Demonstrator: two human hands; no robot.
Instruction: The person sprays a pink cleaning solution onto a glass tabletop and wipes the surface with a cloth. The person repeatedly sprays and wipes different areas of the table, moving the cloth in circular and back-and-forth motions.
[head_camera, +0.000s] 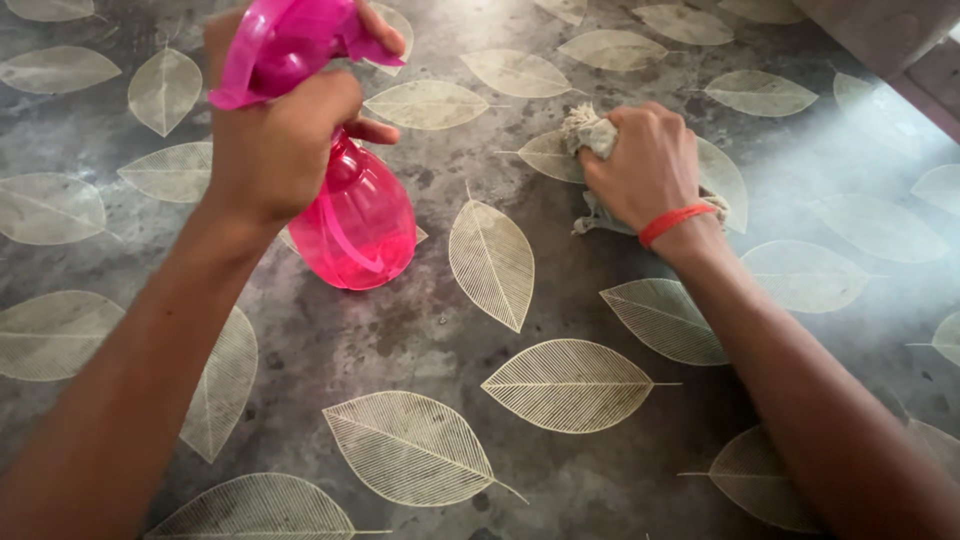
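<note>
Left hand (270, 140) clenched around the neck and trigger head of a pink spray bottle (355, 215), held above the table (400, 340) at upper left. Bottle's long axis tilted: base down and toward the viewer's right, pink spray head up at the top edge, nozzle aimed right. Right hand (645, 165) closed on a crumpled grey-white cloth (590, 135), pressed to the table at upper centre-right. Red band (675, 220) on right wrist. Table surface grey, leaf-patterned.
</note>
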